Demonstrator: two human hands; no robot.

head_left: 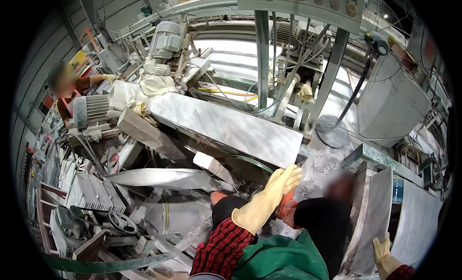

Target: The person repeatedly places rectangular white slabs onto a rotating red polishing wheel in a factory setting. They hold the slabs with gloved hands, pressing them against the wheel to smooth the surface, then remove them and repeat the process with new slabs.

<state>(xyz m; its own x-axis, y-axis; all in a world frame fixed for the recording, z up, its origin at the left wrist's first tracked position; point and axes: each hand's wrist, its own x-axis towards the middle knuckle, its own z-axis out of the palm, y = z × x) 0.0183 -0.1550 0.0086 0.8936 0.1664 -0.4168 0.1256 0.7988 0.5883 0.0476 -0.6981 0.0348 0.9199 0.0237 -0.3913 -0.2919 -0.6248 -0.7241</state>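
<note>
Both my hands wear pale yellow rubber gloves. My left hand (276,191) reaches forward at the middle, its fingers stretched out and nothing visible in them. Just beyond its fingertips lies the near right end of a long white-grey marble slab (231,126), resting flat on a machine bed. Low on the right, my right hand (383,255) grips the edge of an upright grey stone slab (373,215); part of the grip is hidden. Beside that slab stands another upright pale grey slab (417,215).
Another person (72,95) works at the far left, a gloved hand by the machine's motors (91,110). A pedestal fan (333,131) stands ahead on the right. A control panel (308,3) hangs overhead. Stone offcuts (98,191) and a handwheel (122,222) crowd the left.
</note>
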